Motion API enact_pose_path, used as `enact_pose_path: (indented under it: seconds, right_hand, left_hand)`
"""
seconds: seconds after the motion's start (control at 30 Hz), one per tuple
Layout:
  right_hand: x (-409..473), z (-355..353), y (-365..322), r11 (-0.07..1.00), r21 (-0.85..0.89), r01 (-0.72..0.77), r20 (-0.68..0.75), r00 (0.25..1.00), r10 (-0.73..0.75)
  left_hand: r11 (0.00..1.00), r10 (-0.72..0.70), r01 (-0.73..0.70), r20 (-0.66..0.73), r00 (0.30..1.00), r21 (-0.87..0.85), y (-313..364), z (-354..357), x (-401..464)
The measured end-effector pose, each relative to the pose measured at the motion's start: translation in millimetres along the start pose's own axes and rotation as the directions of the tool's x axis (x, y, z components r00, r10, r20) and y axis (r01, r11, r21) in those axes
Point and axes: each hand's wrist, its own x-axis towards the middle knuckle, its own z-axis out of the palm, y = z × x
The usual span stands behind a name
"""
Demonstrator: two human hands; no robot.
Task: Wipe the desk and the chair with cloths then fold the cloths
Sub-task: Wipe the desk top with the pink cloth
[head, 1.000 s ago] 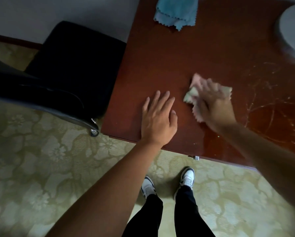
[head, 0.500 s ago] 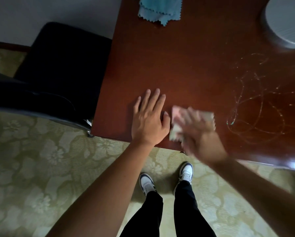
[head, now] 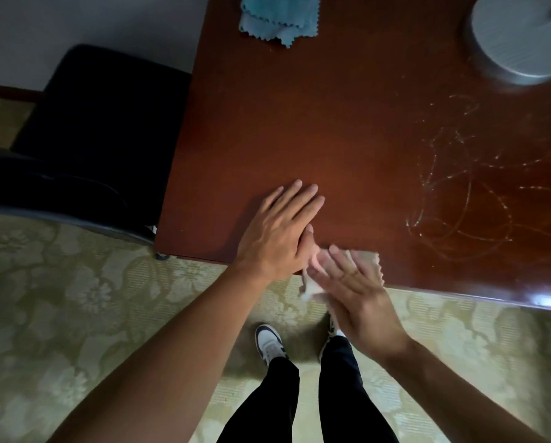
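The desk [head: 347, 129] is a big reddish-brown top with a black chair [head: 101, 129] off to the left of the hands, and a blue cloth [head: 279, 19] sits at the far edge, well past the fingers. Left hand [head: 279, 233] lies flat on the wood, fingers straight, holding nothing. Just right of it, the right hand [head: 352, 290], fingers straight, presses a pale cloth [head: 312, 282] onto the near edge, cloth hanging partly over.

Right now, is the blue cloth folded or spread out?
Folded: the blue cloth shows stacked zigzag edges, lying untouched at the desk's far edge.
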Motion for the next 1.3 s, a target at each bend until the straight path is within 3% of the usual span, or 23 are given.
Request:
enact_pose_path:
  seconds: [0.07,0.2,0.27,0.33,0.43,0.5,0.57,0.63,0.7,0.83,0.93,1.07,1.13,1.3]
  right_hand:
    - [-8.2,-14.4,10.2,0.998,0.066,-0.019,-0.039,0.999,0.022]
    - [25.0,-64.9,82.2,0.947,0.039,-0.319,-0.230,0.919,0.319]
    - [35.5,-67.7,94.9,0.932,0.021,-0.361,-0.250,0.901,0.354]
    - [23.0,-49.6,76.5,0.952,-0.016,-0.305,-0.229,0.928,0.293]
    - [-26.2,-31.8,48.1,0.994,-0.040,-0.105,-0.076,0.992,0.102]
    - [-39.1,-51.5,73.5,0.999,-0.053,-0.006,-0.031,1.000,0.005]
    - [-24.3,-80.7,116.6,0.990,-0.030,-0.139,-0.076,0.988,0.137]
    - [9.5,-107.4,156.5,0.942,-0.001,-0.334,-0.189,0.925,0.328]
    - [33.0,-107.4,161.5,0.923,0.008,-0.385,-0.233,0.897,0.376]
    - [-4.3,-59.0,103.3,0.976,-0.021,-0.217,-0.122,0.969,0.213]
    - [-21.5,-72.1,117.1,0.996,-0.049,-0.067,-0.143,0.988,0.060]
    - [35.7,-101.9,162.9,0.951,-0.078,-0.298,-0.253,0.929,0.270]
    - [47.2,-96.1,154.3,0.937,-0.028,-0.349,-0.254,0.909,0.331]
    - [-18.8,-66.1,104.1,0.997,0.000,-0.082,-0.114,0.990,0.082]
  left_hand:
    - [1.000,-0.010,0.010,-0.009,1.000,-0.015,1.5,-0.1,0.4]
    - [0.999,-0.043,0.043,0.014,0.999,0.005,8.6,3.6,2.8]
    - [0.997,-0.072,0.071,0.026,0.997,0.027,16.5,6.8,5.4]
    - [0.995,-0.100,0.099,0.028,0.995,0.031,26.9,10.0,10.8]
    - [0.991,-0.137,0.136,0.024,0.990,0.013,45.4,17.4,25.4]
    - [0.990,-0.140,0.139,0.028,0.990,0.009,58.1,24.2,36.7]
    - [0.988,-0.156,0.155,0.025,0.988,0.015,69.1,29.8,45.6]
    - [0.981,-0.193,0.193,0.009,0.981,0.019,78.9,34.3,54.1]
    - [0.976,-0.219,0.219,-0.016,0.976,-0.004,88.6,39.8,65.8]
    - [0.972,-0.234,0.233,-0.049,0.971,-0.034,96.2,46.2,81.2]
    - [0.971,-0.238,0.237,-0.045,0.970,-0.022,97.6,46.8,83.3]
    - [0.969,-0.247,0.246,-0.063,0.967,-0.020,96.7,47.6,84.7]
    - [0.969,-0.248,0.246,-0.068,0.966,-0.032,97.6,47.3,84.4]
    - [0.963,-0.267,0.262,-0.066,0.961,-0.068,98.0,47.6,84.8]
